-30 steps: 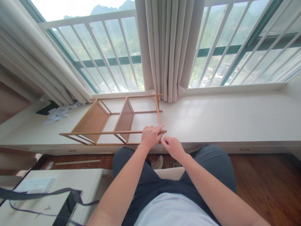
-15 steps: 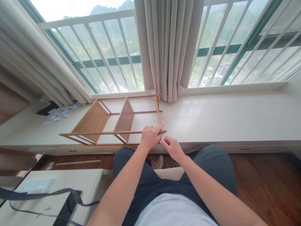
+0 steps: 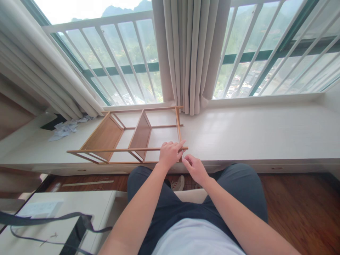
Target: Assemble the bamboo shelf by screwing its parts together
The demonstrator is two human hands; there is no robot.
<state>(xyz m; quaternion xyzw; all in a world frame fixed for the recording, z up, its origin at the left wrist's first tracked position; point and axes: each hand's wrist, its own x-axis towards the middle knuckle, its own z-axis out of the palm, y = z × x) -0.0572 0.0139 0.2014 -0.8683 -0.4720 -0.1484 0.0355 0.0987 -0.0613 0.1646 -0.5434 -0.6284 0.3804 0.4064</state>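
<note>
Wooden shelf frame (image 3: 124, 136) lies on white window ledge (image 3: 252, 134), near curtain (image 3: 186, 53). Left hand (image 3: 170, 154) grips frame's near right corner rail. Right hand (image 3: 195, 168) pinches small thin tool there; too small to identify. No legible writing.

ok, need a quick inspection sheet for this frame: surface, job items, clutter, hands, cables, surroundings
Surface: white window ledge, long, bears the frame.
Job's things: wooden shelf frame lying on its side on the ledge; a thin tool seems to sit at its right front corner, too small to identify.
Clutter: crumpled papers at the ledge's far left; small screws on the white table.
Hands: left hand rests on the frame's front rail; right hand pinches at the same corner.
Cables: dark strap across the table.
Surroundings: curtain, railed window, wood floor.
</note>
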